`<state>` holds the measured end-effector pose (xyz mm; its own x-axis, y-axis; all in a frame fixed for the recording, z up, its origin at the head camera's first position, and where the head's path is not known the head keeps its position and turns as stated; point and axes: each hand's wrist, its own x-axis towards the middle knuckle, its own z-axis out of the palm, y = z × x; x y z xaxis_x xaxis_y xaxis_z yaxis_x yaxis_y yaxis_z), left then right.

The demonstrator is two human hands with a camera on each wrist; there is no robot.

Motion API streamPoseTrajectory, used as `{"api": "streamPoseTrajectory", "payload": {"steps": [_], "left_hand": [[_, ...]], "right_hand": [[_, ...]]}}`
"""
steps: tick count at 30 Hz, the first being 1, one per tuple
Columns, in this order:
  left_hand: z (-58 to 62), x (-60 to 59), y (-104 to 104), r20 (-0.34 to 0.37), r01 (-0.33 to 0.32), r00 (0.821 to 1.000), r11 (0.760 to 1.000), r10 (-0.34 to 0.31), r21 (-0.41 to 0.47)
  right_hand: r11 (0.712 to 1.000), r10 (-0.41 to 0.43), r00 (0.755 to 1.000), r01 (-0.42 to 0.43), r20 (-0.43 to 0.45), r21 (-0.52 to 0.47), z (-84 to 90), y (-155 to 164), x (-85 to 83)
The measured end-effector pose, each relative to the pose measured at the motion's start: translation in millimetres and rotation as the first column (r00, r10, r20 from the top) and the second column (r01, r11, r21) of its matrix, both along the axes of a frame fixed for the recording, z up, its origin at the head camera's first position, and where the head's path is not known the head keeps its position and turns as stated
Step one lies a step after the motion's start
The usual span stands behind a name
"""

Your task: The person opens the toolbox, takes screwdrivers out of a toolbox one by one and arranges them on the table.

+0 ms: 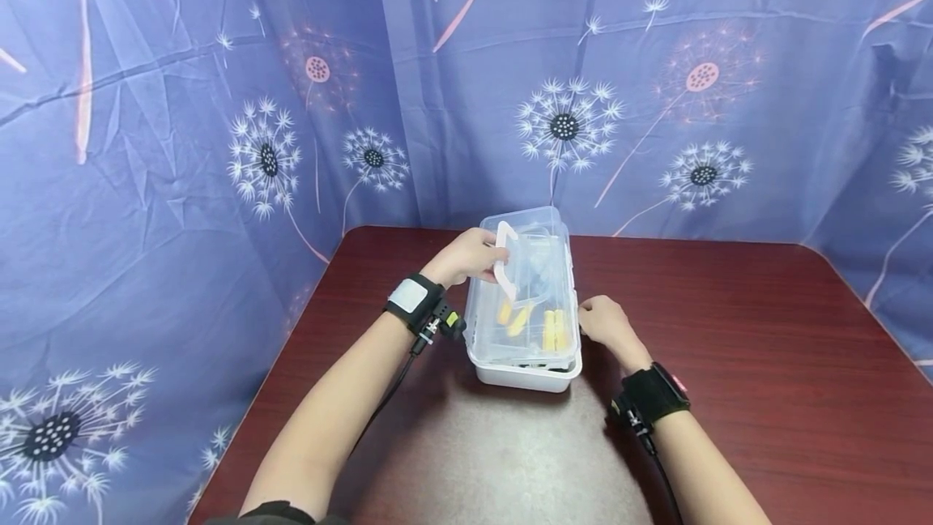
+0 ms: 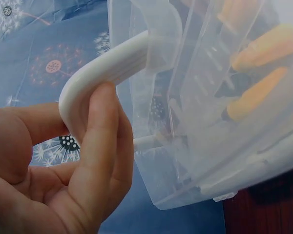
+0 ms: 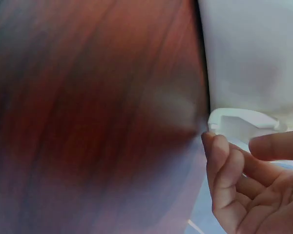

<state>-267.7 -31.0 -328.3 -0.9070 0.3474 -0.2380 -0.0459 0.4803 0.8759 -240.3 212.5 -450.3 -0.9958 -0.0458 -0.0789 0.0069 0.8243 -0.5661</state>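
A storage box with a white base (image 1: 523, 379) stands on the table under a clear plastic lid (image 1: 525, 339). My left hand (image 1: 474, 256) grips the raised white carry handle (image 1: 503, 245) on top, its fingers curled round the bar in the left wrist view. Down at the box's right side is my right hand (image 1: 603, 321). In the right wrist view its curled fingers and thumb are at a white side latch (image 3: 241, 115), fingertips right at the latch's end. Through the lid show several yellow-orange pieces (image 1: 555, 330), blurred by the plastic.
The dark red wooden table (image 1: 729, 330) spreads around the box, with a glare patch in front. A blue curtain (image 1: 466, 104) with dandelion prints hangs behind and at the left. Each wrist wears a black strap with a cable (image 1: 397, 386) trailing from it.
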Motion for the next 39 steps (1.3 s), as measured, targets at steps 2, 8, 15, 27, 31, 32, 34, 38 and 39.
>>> {"api": "streamPoseTrajectory", "payload": {"steps": [2,8,15,27,31,32,34,38,39], "left_hand": [[0.5,0.2,-2,0.005,0.000,1.000,1.000,0.000,-0.007],[0.9,-0.3,-6,0.010,0.003,1.000,1.000,-0.003,-0.009],[0.1,-0.9,-11,0.018,-0.002,1.000,1.000,0.001,0.025],[-2.0,-2.1,-24,0.030,-0.010,1.000,0.999,0.009,0.045],[-3.0,-2.5,-28,0.037,-0.019,0.999,0.998,0.017,0.061],[-3.1,-2.7,-30,0.037,-0.020,0.999,0.998,0.017,0.064],[-3.4,-3.3,-32,0.037,-0.023,0.999,0.997,0.020,0.068],[-4.1,-5.1,-36,0.039,-0.033,0.999,0.995,0.030,0.089],[-4.1,-5.5,-38,0.039,-0.035,0.999,0.995,0.031,0.094]], "right_hand": [[0.999,-0.027,1.000,0.027,-0.005,-0.021,1.6,0,1.2],[0.972,-0.117,0.992,0.103,-0.056,-0.211,7.0,-4,6.5],[0.972,-0.131,0.985,0.104,-0.116,-0.212,5.9,-9,8.4],[0.966,-0.160,0.980,0.131,-0.120,-0.224,1.2,-11,8.9],[0.964,-0.162,0.980,0.131,-0.118,-0.232,3.2,-12,10.6],[0.964,-0.163,0.979,0.132,-0.119,-0.232,3.4,-13,10.7],[0.965,-0.165,0.978,0.133,-0.129,-0.226,3.5,-13,10.6],[0.965,-0.169,0.975,0.134,-0.144,-0.226,2.1,-12,9.4],[0.964,-0.169,0.974,0.133,-0.148,-0.228,1.9,-11,9.2]]}}
